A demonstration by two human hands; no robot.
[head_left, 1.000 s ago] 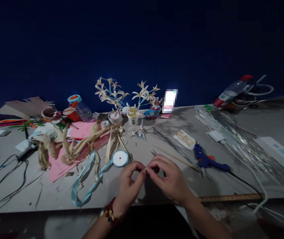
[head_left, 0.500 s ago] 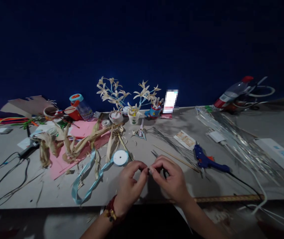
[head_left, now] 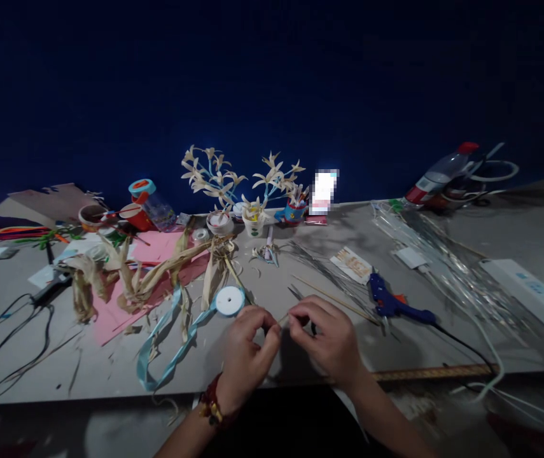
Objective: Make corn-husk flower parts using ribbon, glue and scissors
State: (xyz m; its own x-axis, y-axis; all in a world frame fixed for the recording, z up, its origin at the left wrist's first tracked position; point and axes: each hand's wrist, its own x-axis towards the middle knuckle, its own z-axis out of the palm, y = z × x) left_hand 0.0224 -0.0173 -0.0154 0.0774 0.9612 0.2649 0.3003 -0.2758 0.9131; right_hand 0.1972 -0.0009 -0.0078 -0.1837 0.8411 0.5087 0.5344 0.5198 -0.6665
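Observation:
My left hand [head_left: 247,346] and my right hand [head_left: 326,337] meet over the near edge of the grey table [head_left: 90,362]. Both pinch a small thin piece between their fingertips; it is too small and dim to name. A red bead bracelet [head_left: 210,402] is on my left wrist. Just beyond my left hand lies a white ribbon spool [head_left: 230,301] with light blue ribbon [head_left: 167,346] trailing to the left. Thin wooden sticks [head_left: 333,299] lie just past my right hand.
A blue glue gun [head_left: 396,306] lies right of my hands, its cord running right. Dried husk strips [head_left: 147,277] rest on pink paper [head_left: 152,251]. Husk flowers in cups [head_left: 252,219] stand at the back. A bottle [head_left: 436,175], clear wrap [head_left: 448,267], power strip [head_left: 529,292] and black cables [head_left: 9,331] surround.
My hands stayed together at the table's near edge; the fingertips shifted slightly and drew a little apart while keeping their pinch. The view shifted slightly.

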